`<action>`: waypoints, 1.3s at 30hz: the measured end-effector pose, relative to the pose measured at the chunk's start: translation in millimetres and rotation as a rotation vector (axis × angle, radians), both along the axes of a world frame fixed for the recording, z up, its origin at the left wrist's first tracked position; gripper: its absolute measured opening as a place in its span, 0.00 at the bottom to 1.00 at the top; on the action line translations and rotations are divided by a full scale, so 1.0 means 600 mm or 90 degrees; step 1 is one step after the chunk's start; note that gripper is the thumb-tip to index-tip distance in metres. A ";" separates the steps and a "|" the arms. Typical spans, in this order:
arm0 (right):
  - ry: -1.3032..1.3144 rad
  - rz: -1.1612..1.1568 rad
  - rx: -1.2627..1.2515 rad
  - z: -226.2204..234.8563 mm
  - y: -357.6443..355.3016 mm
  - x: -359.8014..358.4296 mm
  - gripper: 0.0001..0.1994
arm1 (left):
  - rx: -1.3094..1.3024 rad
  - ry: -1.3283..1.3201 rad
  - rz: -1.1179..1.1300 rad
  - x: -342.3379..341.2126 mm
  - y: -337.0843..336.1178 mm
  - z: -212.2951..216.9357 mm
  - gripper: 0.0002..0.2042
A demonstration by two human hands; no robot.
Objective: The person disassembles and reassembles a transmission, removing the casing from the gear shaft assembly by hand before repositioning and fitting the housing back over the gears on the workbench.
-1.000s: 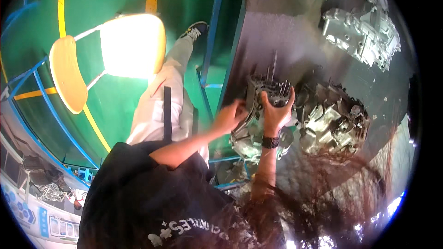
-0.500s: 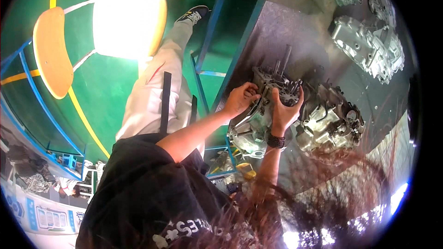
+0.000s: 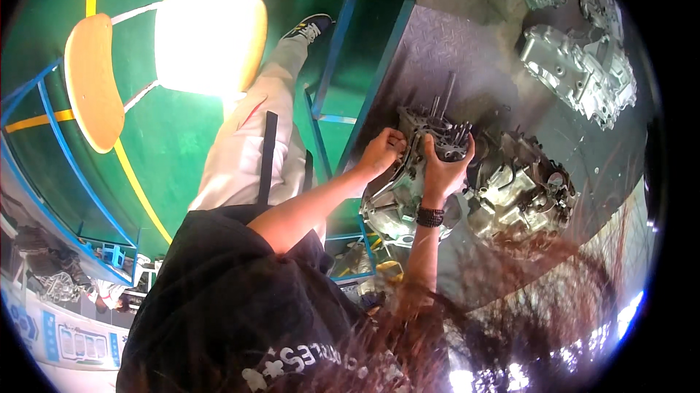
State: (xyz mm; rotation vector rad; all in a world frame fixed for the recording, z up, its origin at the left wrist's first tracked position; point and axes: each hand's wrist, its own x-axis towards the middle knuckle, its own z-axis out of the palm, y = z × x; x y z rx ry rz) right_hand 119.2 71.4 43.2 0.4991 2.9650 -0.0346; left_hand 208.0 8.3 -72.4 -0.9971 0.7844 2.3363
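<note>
A grey metal gearbox housing [image 3: 390, 211] stands on the bench's near left edge, with long upright rods [image 3: 446, 98] at its far end. My left hand [image 3: 383, 154] is at the housing's left rim, its fingers curled together; what they pinch, if anything, is too small to make out. My right hand [image 3: 445, 173], with a dark beaded bracelet at the wrist, spans a metal part with several short upright pins [image 3: 456, 138]. Its thumb is on the left side of that part and a finger on the right. The palm hides the part's near side.
Close to my right hand sits a second gearbox housing [image 3: 521, 192]. More silver castings [image 3: 580, 68] lie at the bench's far right. To the left, a chair with an orange backrest [image 3: 95, 83] stands on the green floor, near blue metal frames [image 3: 332, 65].
The view has shifted slightly. My right hand has moved a little to the left and its hold looks nearly the same. My left hand stays at the housing's rim, fingers still curled.
</note>
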 end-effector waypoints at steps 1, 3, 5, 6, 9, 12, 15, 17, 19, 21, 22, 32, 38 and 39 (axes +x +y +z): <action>0.000 -0.005 0.001 0.002 -0.002 0.002 0.47 | 0.001 0.000 -0.005 0.000 -0.004 0.002 0.10; -0.008 -0.037 0.033 0.005 -0.010 0.003 0.48 | -0.158 -0.007 -0.117 0.003 -0.024 0.000 0.11; 0.010 -0.029 0.045 -0.002 -0.001 0.008 0.49 | -0.229 -0.016 -0.138 -0.003 -0.056 -0.015 0.11; 0.030 -0.018 0.058 -0.002 0.005 0.009 0.51 | -0.265 -0.024 -0.143 -0.004 -0.070 -0.022 0.12; -0.072 -0.048 -0.008 0.014 -0.004 0.002 0.51 | -0.320 -0.030 -0.128 0.003 -0.114 -0.039 0.12; -0.057 0.135 -0.247 0.029 0.066 0.004 0.49 | -0.333 -0.024 -0.129 0.017 -0.150 -0.064 0.13; 0.104 -0.008 -0.233 0.122 0.074 0.011 0.32 | -0.255 0.017 -0.149 0.050 -0.219 -0.077 0.13; 0.169 0.038 -0.126 0.138 0.096 0.006 0.29 | -0.285 -0.010 -0.113 0.076 -0.264 -0.120 0.13; 0.231 -0.033 -0.116 0.112 0.111 0.021 0.24 | -0.303 -0.038 -0.074 0.101 -0.310 -0.143 0.14; 0.144 0.066 -0.092 0.035 0.114 0.024 0.23 | -0.285 -0.028 0.034 0.119 -0.349 -0.153 0.14; -0.006 -0.143 -0.105 0.002 0.104 0.026 0.28 | -0.281 -0.027 0.033 0.137 -0.375 -0.162 0.14; 0.074 -0.415 -0.541 -0.058 0.163 -0.031 0.43 | -0.307 -0.273 0.073 0.262 -0.519 -0.167 0.17; 0.041 -0.412 -0.527 -0.046 0.139 -0.033 0.41 | -0.326 -0.245 0.014 0.303 -0.525 -0.157 0.17; 0.047 -0.418 -0.527 -0.054 0.160 -0.030 0.41 | -0.331 -0.249 -0.020 0.291 -0.527 -0.156 0.17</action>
